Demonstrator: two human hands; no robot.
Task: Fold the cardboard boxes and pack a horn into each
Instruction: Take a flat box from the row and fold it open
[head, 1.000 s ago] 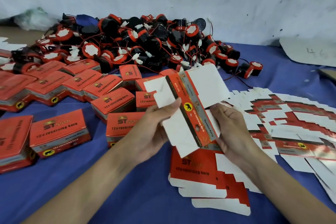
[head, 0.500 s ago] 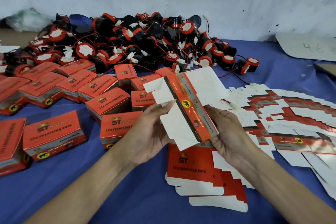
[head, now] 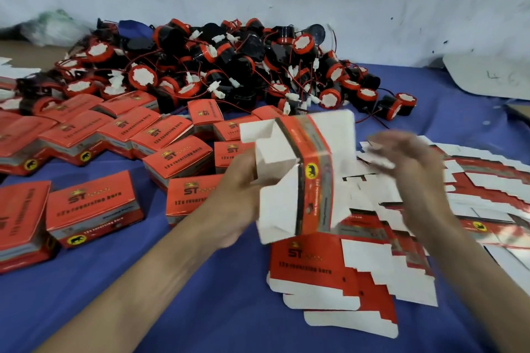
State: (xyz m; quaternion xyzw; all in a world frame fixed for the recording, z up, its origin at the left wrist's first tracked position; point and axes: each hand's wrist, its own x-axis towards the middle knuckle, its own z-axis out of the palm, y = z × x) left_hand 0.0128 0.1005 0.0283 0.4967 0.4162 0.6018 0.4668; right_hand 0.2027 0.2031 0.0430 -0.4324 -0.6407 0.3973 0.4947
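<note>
Cardboard, half folded: my left hand (head: 235, 192) grips the orange box (head: 312, 169) above the blue surface (head: 172, 295), in front of the horn pile (head: 229, 66). My right hand (head: 413, 169) is blurred beside it, fingers spread, holding nothing.

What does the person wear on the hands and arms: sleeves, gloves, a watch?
Nothing that shows. The left hand and right hand have no gloves; the left forearm and right forearm are bare, with no sleeve, watch or bracelet visible. The right hand is blurred, so a ring cannot be ruled out.
</note>
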